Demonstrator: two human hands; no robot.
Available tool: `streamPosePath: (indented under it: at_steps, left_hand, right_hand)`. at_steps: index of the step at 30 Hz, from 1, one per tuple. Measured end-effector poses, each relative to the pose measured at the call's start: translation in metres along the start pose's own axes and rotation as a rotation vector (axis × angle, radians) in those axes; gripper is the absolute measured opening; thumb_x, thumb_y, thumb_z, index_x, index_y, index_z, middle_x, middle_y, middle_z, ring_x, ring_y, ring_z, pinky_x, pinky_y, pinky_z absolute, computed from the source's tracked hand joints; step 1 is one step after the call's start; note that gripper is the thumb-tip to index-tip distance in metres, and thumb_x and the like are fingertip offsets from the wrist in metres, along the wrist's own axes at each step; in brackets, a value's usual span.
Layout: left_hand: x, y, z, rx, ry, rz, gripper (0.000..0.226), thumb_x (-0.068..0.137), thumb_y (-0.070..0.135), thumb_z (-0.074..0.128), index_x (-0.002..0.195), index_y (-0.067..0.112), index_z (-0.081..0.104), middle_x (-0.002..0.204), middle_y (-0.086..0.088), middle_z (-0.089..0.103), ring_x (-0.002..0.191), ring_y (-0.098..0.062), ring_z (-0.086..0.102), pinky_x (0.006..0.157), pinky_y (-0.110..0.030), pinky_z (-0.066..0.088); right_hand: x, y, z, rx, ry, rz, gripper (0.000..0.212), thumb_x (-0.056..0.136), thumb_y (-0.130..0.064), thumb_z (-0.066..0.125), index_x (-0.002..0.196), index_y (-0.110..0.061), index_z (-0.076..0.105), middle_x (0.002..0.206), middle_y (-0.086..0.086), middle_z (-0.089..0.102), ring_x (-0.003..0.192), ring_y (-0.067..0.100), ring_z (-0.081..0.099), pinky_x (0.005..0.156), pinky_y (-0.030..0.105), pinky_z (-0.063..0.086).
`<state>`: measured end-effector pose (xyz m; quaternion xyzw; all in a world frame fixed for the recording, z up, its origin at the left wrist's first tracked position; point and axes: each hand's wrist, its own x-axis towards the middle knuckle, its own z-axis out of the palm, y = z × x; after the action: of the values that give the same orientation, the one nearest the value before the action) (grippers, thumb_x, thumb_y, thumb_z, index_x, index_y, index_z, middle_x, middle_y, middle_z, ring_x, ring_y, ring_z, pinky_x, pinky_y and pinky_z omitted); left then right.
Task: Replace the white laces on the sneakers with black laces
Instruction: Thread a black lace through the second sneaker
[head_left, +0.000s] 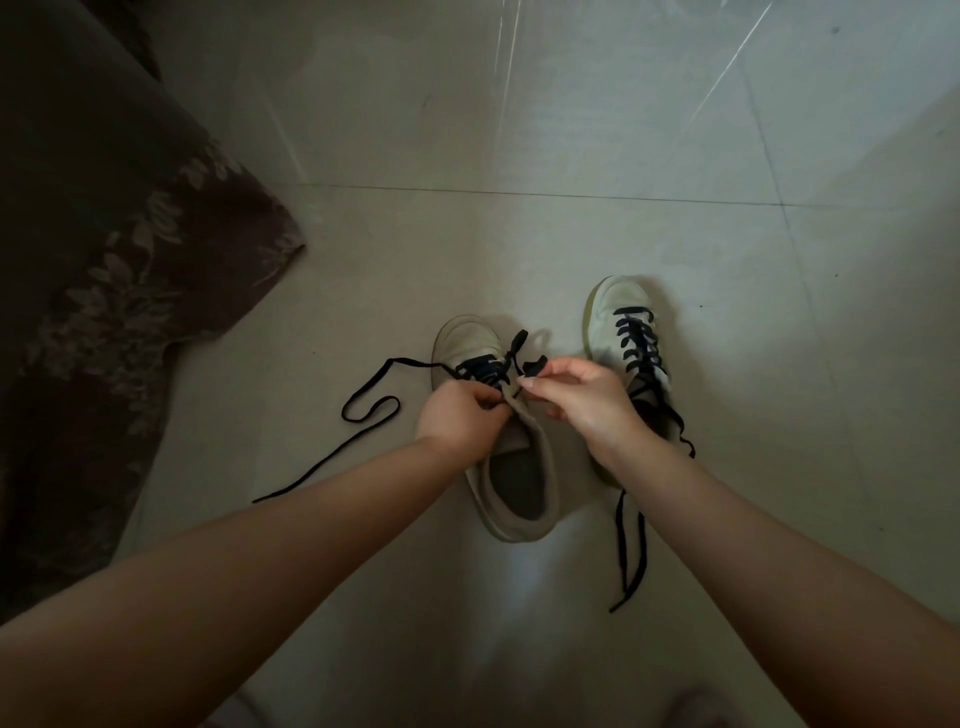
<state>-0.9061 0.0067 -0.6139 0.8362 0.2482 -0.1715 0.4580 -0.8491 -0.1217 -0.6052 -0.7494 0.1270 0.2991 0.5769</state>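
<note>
Two pale sneakers stand on the tiled floor, toes pointing away from me. The left sneaker (511, 483) has a black lace (363, 410) through its lowest eyelets only; one long end trails off to the left across the floor. My left hand (460, 423) grips the sneaker's tongue and eyelet edge. My right hand (582, 397) pinches the lace's other end just above the tongue. The right sneaker (621, 317) is laced in black up its whole front, and its loose lace ends (628, 545) hang down toward me.
A dark cloth with a leaf pattern (104, 291) covers the floor and something raised along the left side. Light tiles (571, 130) stretch beyond the sneakers, with bright streaks of reflection at the top.
</note>
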Motion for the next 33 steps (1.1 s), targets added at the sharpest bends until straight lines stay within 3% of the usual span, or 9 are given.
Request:
streamPosePath:
  at_steps: [11,14,16,20,22,25,28,30,33]
  left_hand:
    - [0.005,-0.001,0.003,-0.119,0.023,-0.034,0.018,0.087,0.022,0.066,0.100,0.014,0.074,0.089,-0.001,0.070,0.076,-0.007,0.059,0.069,-0.017,0.041]
    - [0.007,0.003,0.004,-0.124,-0.010,-0.051,0.011,0.088,0.019,0.063,0.093,0.015,0.072,0.082,-0.001,0.067,0.074,-0.011,0.059,0.070,-0.020,0.044]
    - [0.008,0.005,0.004,-0.095,-0.017,-0.030,0.012,0.090,0.015,0.057,0.094,0.014,0.069,0.083,-0.002,0.066,0.077,-0.012,0.058,0.070,-0.021,0.043]
    - [0.008,0.007,-0.005,-0.113,-0.002,0.005,0.016,0.094,0.013,0.051,0.084,0.013,0.063,0.065,0.006,0.055,0.061,-0.006,0.050,0.055,-0.015,0.038]
    - [0.009,0.007,-0.014,-0.373,0.014,-0.063,0.023,0.095,0.009,0.049,0.075,0.014,0.059,0.067,0.004,0.055,0.063,-0.007,0.050,0.060,-0.017,0.040]
    - [0.016,0.004,-0.038,-1.202,-0.003,-0.302,0.029,0.098,0.003,0.035,0.074,0.009,0.051,0.071,-0.006,0.061,0.073,-0.016,0.059,0.074,-0.028,0.049]
    - [0.026,-0.017,-0.065,-1.556,0.071,-0.454,0.028,0.089,0.000,0.026,0.067,0.011,0.038,0.044,-0.002,0.048,0.037,-0.012,0.046,0.040,-0.020,0.042]
    - [0.032,-0.041,-0.075,-1.049,0.246,-0.462,0.025,0.088,0.003,0.027,0.065,0.013,0.032,0.046,-0.002,0.037,0.040,-0.017,0.039,0.038,-0.021,0.027]
    - [0.021,-0.075,-0.072,0.229,0.319,-0.243,0.023,0.096,0.016,0.035,0.084,0.005,0.052,0.077,-0.015,0.054,0.074,-0.030,0.051,0.060,-0.032,0.033]
  right_hand:
    - [-0.006,0.014,0.013,-0.047,0.125,-0.153,0.017,0.078,-0.003,0.073,0.073,-0.015,0.062,0.070,-0.003,0.064,0.061,-0.002,0.057,0.061,0.006,0.044]
    - [-0.007,0.014,0.010,-0.086,0.118,-0.105,0.009,0.081,-0.012,0.073,0.083,-0.011,0.064,0.072,-0.004,0.060,0.067,0.004,0.054,0.055,0.002,0.040]
    - [-0.008,0.014,0.009,-0.154,0.047,-0.057,0.022,0.082,-0.022,0.073,0.094,-0.008,0.063,0.078,-0.003,0.059,0.071,0.004,0.054,0.053,0.000,0.039]
    - [-0.003,0.014,0.010,-0.204,0.065,-0.076,0.021,0.085,-0.023,0.070,0.098,-0.011,0.060,0.080,-0.005,0.055,0.070,0.001,0.051,0.055,0.001,0.039]
    - [-0.001,0.014,0.010,-0.223,0.116,-0.118,0.014,0.086,-0.022,0.068,0.094,-0.014,0.059,0.078,-0.006,0.054,0.069,0.003,0.051,0.059,0.006,0.041]
    - [0.000,0.018,0.008,-0.246,0.170,-0.164,0.016,0.086,-0.021,0.068,0.093,-0.013,0.057,0.076,-0.005,0.054,0.067,0.006,0.050,0.064,0.014,0.040]
    - [0.001,0.019,0.005,-0.281,0.201,-0.221,0.014,0.086,-0.018,0.067,0.090,-0.011,0.056,0.073,-0.004,0.053,0.066,0.007,0.049,0.064,0.017,0.040]
    - [0.002,0.020,0.004,-0.291,0.207,-0.230,0.013,0.086,-0.018,0.067,0.089,-0.012,0.056,0.073,-0.004,0.053,0.066,0.008,0.049,0.065,0.019,0.040]
    - [0.003,0.020,0.005,-0.310,0.188,-0.236,0.014,0.085,-0.020,0.068,0.091,-0.012,0.058,0.075,-0.003,0.056,0.067,0.008,0.050,0.065,0.021,0.040]
